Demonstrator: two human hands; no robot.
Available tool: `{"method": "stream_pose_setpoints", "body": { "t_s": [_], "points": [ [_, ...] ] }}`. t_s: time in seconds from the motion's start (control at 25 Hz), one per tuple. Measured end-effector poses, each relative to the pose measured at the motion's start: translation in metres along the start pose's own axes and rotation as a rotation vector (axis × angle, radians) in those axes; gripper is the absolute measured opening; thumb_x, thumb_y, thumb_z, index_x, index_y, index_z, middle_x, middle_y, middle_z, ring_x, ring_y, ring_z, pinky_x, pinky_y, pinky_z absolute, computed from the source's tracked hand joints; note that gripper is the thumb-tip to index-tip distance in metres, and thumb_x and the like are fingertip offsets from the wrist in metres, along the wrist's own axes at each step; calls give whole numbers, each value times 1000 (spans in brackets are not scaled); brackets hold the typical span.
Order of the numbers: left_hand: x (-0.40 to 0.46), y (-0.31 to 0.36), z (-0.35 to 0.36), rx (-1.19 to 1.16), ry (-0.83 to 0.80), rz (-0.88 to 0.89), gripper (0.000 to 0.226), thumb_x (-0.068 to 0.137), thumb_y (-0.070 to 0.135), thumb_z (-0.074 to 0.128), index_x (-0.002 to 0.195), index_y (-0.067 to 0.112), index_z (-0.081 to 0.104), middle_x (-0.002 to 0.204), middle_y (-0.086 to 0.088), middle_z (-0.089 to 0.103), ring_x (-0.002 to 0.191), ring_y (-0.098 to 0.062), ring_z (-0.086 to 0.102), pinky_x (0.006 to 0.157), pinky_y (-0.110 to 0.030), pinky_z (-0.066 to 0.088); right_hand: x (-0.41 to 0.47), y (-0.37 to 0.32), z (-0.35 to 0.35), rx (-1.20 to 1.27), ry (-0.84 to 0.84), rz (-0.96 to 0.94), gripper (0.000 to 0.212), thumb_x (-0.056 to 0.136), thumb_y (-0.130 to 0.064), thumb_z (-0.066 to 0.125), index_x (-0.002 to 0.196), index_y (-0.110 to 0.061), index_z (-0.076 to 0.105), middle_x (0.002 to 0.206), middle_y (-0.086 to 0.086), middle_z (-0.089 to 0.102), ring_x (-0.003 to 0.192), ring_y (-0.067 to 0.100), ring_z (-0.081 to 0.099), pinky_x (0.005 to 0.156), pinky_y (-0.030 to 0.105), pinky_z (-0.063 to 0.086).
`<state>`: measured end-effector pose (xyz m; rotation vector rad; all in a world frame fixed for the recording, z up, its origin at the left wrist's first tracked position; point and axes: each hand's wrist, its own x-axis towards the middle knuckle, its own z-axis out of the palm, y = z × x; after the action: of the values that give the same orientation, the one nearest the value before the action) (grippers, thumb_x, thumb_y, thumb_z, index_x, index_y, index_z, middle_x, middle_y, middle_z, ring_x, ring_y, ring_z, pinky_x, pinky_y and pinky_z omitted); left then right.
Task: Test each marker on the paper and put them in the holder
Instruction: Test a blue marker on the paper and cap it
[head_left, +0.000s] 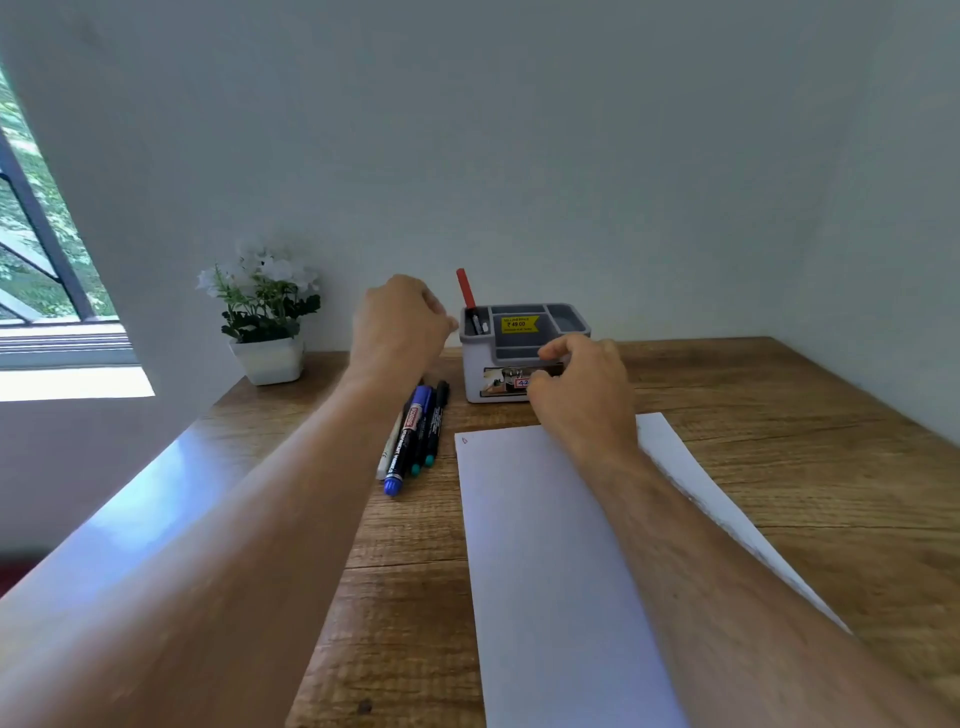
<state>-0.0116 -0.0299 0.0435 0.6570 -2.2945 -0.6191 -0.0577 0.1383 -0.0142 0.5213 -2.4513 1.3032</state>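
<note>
Desk (779, 441): one wooden desk set into a corner, pale walls at 12 and 3 o'clock, a window at 9 o'clock.
Holder (524, 353): one grey and white organiser with several compartments, at 12 o'clock from the paper, standing upright near the back wall; a yellow price sticker lies in its middle compartment and a picture label is on its front face.
Marker in holder: one red-capped marker (466, 288) stands tilted in the holder's left compartment, cap up, above the rim.
Markers on desk: a tight row at 9 o'clock from the paper's far end, lying side by side and touching. Counted: one blue-capped marker (402, 449), two slim dark pens with teal ends (434, 431), and one white pen (387, 452) on the outer left, partly hidden by the forearm; four in all, as far as can be seen.
Paper (545, 545): one white sheet in front of the person, with one tiny red mark at its far left corner; its right edge looks lifted or folded.
Left hand (400, 322): raised just beside the holder's left wall, fingers curled inward; whether they pinch anything cannot be told, since the back of the hand faces the camera.
Right hand (582, 384): at the holder's front right, fingers and thumb bent toward its front wall and rim, seemingly touching it.
Plant (265, 312): one small white pot with white flowers, at 10 o'clock near the window.
</note>
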Motion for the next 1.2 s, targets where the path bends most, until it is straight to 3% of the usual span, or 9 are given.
{"method": "stream_pose_setpoints", "body": {
  "t_s": [0.16, 0.28, 0.44, 0.64, 0.88, 0.92, 1.04, 1.12, 1.2],
  "points": [
    [-27, -9, -20, 307, -165, -114, 38, 72, 38, 83, 91, 10, 67, 88, -9, 70, 77, -25, 67, 66, -35, 56, -6, -4, 1, 7, -6, -60, 26, 84, -17, 68, 107, -27, 61, 115, -1, 51, 91, 10, 47, 74, 24, 45],
    [-41, -17, -15, 348, -179, -143, 45, 70, 46, 83, 92, 9, 67, 88, -11, 69, 78, -27, 64, 58, -33, 48, -9, -7, 2, -14, -9, -103, 24, 84, -18, 68, 105, -27, 62, 101, -7, 47, 89, 10, 52, 68, 24, 44],
    [-49, -26, 2, 419, -172, -144, 53, 71, 54, 79, 96, 9, 66, 87, -10, 67, 75, -24, 64, 56, -32, 51, -8, -8, 3, -21, -17, -138, 19, 85, -18, 69, 103, -25, 63, 96, -7, 53, 86, 11, 57, 59, 17, 39],
    [-48, -31, 7, 390, -152, -154, 49, 75, 52, 77, 95, 9, 64, 75, -5, 60, 60, -17, 56, 46, -27, 43, -7, -8, 6, -12, -53, -129, 20, 86, -18, 68, 105, -24, 63, 102, -3, 64, 89, 12, 60, 70, 23, 47],
    [-35, -21, -13, -2, 28, -169, 44, 72, 45, 73, 51, 10, 55, 39, 7, 47, 32, -6, 41, 40, -19, 32, -7, -9, 14, 46, -60, -201, 8, 91, -23, 64, 99, -24, 66, 91, -7, 65, 87, 10, 63, 77, 29, 57],
    [-34, -19, -16, -101, 35, -188, 42, 69, 45, 72, 51, 9, 59, 36, 6, 48, 31, -6, 40, 41, -21, 35, -7, -10, 15, 87, -76, -221, 7, 93, -27, 61, 97, -23, 66, 91, -7, 66, 87, 9, 63, 76, 29, 57],
    [-38, -11, -18, -438, -20, -238, 36, 69, 42, 69, 65, 6, 74, 53, -2, 68, 46, -14, 52, 53, -34, 50, -10, -19, 18, 252, -173, -261, 32, 96, -49, 51, 100, -22, 68, 91, -8, 70, 82, 5, 65, 70, 22, 54],
    [-43, -7, -14, -610, -90, -229, 29, 73, 37, 71, 59, 12, 73, 54, 1, 68, 46, -13, 48, 53, -33, 44, -13, -22, 17, 295, -207, -288, 43, 92, -57, 50, 109, -22, 67, 92, -8, 71, 81, 4, 67, 70, 22, 55],
    [-47, -4, -10, -695, -157, -208, 28, 77, 35, 72, 58, 15, 73, 55, 4, 67, 42, -6, 46, 52, -28, 38, -14, -21, 17, 267, -204, -300, 41, 90, -54, 57, 118, -24, 64, 89, -8, 71, 75, 4, 67, 67, 23, 57]
  ]
}}
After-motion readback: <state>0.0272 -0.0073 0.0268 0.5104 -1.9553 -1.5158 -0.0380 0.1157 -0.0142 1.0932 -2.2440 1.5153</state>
